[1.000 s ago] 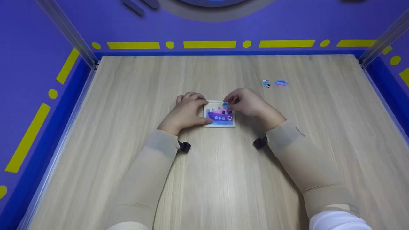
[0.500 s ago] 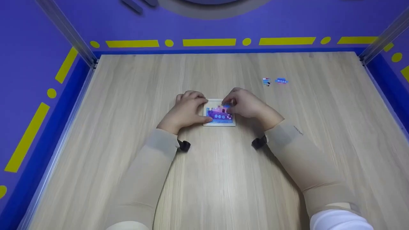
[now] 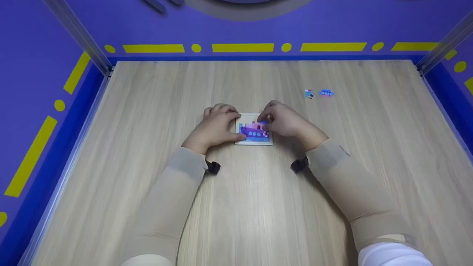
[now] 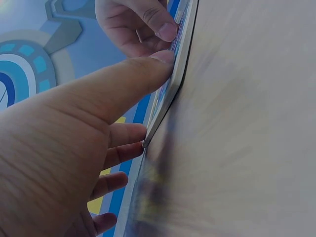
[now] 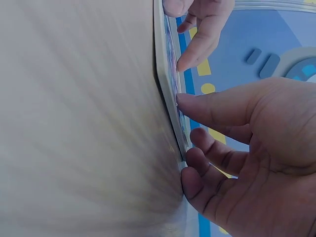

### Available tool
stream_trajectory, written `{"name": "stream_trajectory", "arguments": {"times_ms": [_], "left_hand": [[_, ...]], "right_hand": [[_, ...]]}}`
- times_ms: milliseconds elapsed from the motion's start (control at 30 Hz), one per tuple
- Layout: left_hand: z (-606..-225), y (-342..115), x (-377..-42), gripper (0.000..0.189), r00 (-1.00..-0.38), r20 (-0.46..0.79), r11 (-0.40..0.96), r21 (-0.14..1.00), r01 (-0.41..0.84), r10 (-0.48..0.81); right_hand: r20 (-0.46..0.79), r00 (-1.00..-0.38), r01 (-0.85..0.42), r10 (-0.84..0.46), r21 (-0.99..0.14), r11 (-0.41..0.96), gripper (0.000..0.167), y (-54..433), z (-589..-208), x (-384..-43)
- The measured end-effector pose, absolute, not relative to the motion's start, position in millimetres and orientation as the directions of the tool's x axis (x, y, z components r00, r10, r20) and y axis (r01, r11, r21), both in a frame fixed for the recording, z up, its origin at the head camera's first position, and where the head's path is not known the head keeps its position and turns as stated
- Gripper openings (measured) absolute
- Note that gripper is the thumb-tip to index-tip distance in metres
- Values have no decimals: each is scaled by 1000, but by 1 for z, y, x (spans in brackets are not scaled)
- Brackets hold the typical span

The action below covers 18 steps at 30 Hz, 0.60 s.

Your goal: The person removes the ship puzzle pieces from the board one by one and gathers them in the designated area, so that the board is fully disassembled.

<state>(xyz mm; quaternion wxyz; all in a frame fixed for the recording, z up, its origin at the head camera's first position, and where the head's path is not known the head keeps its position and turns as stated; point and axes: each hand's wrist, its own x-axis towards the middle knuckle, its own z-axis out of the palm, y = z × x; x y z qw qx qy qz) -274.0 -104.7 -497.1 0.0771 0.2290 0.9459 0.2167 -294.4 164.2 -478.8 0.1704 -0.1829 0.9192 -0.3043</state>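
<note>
Left hand (image 3: pixel 214 129): spread along the left side of the puzzle tray (image 3: pixel 245 119), thumb laid straight over its near left part, index fingertip set at its far left corner; tray pressed, not wrapped. Right hand (image 3: pixel 286 118): placed at the tray's far right part, thumb and index bent together, blue puzzle piece (image 3: pixel 263 122) pinched between them; piece mostly covered by the fingers, so full seating cannot be told. In the right wrist view, the thumb tip is seen touching the tray's face, other fingers curled beside its edge.

Tray lies flat between both hands, touched by each. Inside it, a purple ship picture (image 3: pixel 253 133) is filled in across the near part; bare pale base is left showing at the far left.

Beyond the tray, to its right, two loose pieces are laid side by side, apart: a multicoloured piece (image 3: pixel 309 94) and a blue-and-pink piece (image 3: pixel 326 93). All is carried by a wood-grain worktop (image 3: pixel 251 207). Well beyond the tray, a blue-purple panel (image 3: pixel 251 35) is marked with yellow bars.
</note>
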Motion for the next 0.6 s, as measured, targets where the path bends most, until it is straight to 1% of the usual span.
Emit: {"name": "stream_trajectory", "arguments": {"times_ms": [533,600], "left_hand": [[-497,-106,-274,81,-883,-46,795,458,397,467],[-496,-106,-274,81,-883,-46,796,456,397,467]], "right_hand": [[-186,-881,-250,-435,-599,761,20,162,-476,-292],[-182,-881,-253,-436,-598,761,23,162,-476,-292]]}}
